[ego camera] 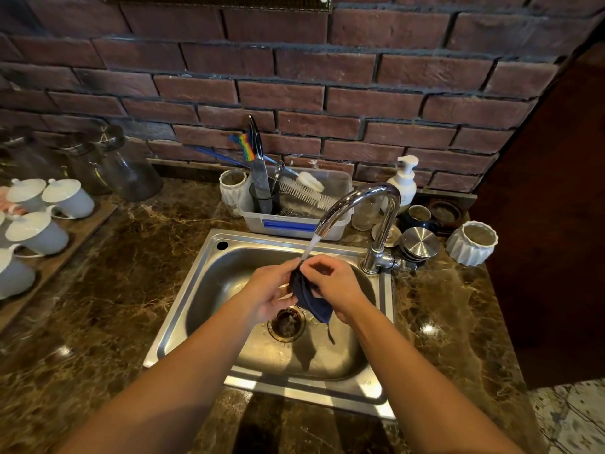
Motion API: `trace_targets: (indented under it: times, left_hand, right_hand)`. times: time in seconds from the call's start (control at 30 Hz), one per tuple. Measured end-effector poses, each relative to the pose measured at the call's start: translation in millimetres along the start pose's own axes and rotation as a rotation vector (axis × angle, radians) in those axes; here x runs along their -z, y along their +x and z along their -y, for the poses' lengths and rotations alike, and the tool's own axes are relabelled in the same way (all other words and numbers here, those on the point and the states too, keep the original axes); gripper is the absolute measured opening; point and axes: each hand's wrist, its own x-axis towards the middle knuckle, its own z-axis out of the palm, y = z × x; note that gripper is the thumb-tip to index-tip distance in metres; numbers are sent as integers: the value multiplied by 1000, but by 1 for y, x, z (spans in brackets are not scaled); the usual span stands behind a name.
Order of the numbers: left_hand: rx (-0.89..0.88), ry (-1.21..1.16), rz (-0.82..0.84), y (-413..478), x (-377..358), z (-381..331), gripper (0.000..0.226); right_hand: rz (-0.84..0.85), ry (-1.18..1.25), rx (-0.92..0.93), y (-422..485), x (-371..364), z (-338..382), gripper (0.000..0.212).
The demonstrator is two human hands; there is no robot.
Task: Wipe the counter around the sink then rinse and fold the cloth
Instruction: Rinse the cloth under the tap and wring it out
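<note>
Head view. Both hands are over the basin of the steel sink [183,309], which is set into the brown marbled desk [108,290]. The left hand [273,294] and right hand [334,290] hold a dark blue cloth [307,298] between them. The left fingers [288,267] are closed on the cloth's upper edge; the right fingers [314,265] are pinched on the same bunched top, touching the left ones. The rest of the cloth hangs below the fingers, tilted toward the right wrist, with a thin loose end dangling under it.

A stream of water [311,245] runs from the spout of the chrome faucet [376,204] and lands just above the fingers, on the gathered top of the cloth. The drain [286,324] lies directly below the hands; droplets show on the basin floor around it.

Beyond the fingers, against the brick wall [294,77], stands a clear plastic bin [294,221] holding a bottle brush [307,190] and a knife [258,165]. To the right of the fingers, past the faucet base, are a white pump bottle [404,183], a round steel lid [419,240] and a white ribbed pot [471,244]. Well to the left of the fingers, white cups [68,196] sit on a wooden tray [82,231], with glass jars [131,172] behind them.
</note>
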Motion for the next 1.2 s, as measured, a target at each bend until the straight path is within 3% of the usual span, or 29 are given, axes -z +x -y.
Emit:
trace_targets:
  times: [0.17,0.23,0.3,0.47,0.6,0.67,0.73,0.8,0.87,0.97,1.1,1.2]
  left_hand:
    - [-109,102,-49,-2,-3,2,20]
    - [-96,32,-91,-1,-1,4,12]
    - [-42,-155,-164,2,6,3,11]
    - [3,-465,-204,3,38,-9,37]
    - [-71,-431,-163,-3,52,-20,38]
    - [26,-310,-111,-2,49,-17,40]
    - [179,-194,-50,-3,42,-10,52]
    - [220,-150,21,2,35,-5,44]
    - [196,-203,56,10,26,0,17]
    - [138,-365,89,20,20,-2,1]
    - [45,-512,150,30,16,-1,9]
    - [-18,-601,184,31,11,1,7]
  right_hand:
    - [-11,101,-31,-1,2,7,14]
    - [-39,107,-56,2,3,6,13]
    - [-65,272,-132,5,5,3,14]
    - [-122,741,-310,16,28,-10,23]
    - [-213,1043,-419,30,51,-18,33]
    - [-211,1102,-436,28,51,-23,27]
    - [-198,1147,-448,25,44,-34,28]
    - [-213,1166,-485,25,35,-49,35]
    - [-193,1152,-528,24,31,-64,37]
    - [-102,1010,-619,17,24,-78,42]
    - [-18,942,-761,15,8,-83,59]
    - [109,922,-755,20,-9,-73,67]
